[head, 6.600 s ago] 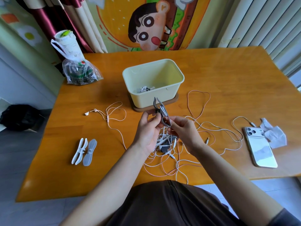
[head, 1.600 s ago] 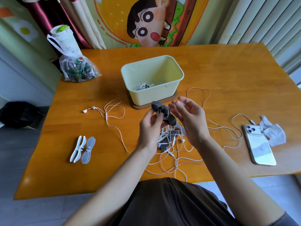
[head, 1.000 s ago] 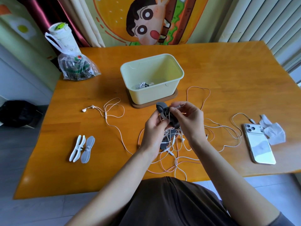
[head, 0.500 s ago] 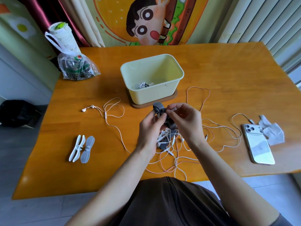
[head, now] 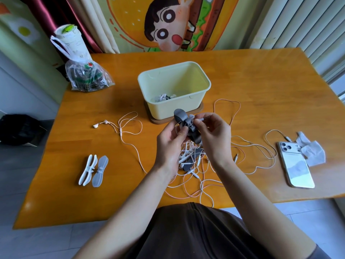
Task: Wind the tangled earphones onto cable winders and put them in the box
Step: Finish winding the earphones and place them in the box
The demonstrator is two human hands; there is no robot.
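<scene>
Several earphones (head: 194,172) on orange table (head: 261,81) before cartoon curtain (head: 168,25)

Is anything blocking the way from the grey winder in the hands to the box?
Nothing visible. The left hand grips the grey winder, the right hand pinches the cable plug beside it, just before the open-topped box; only its near wall needs clearing.

A dark grey cable winder (head: 183,121) sits tilted in the left hand (head: 169,144), while the right hand (head: 214,139) pinches a white cable (head: 202,118). Just behind stands the open, pale yellow box (head: 173,111) with wound earphones (head: 163,97) inside. Tangled earphones (head: 194,165) are heaped on the counter (head: 261,90) below. Two spare winders (head: 93,170) lie to the left.
</scene>
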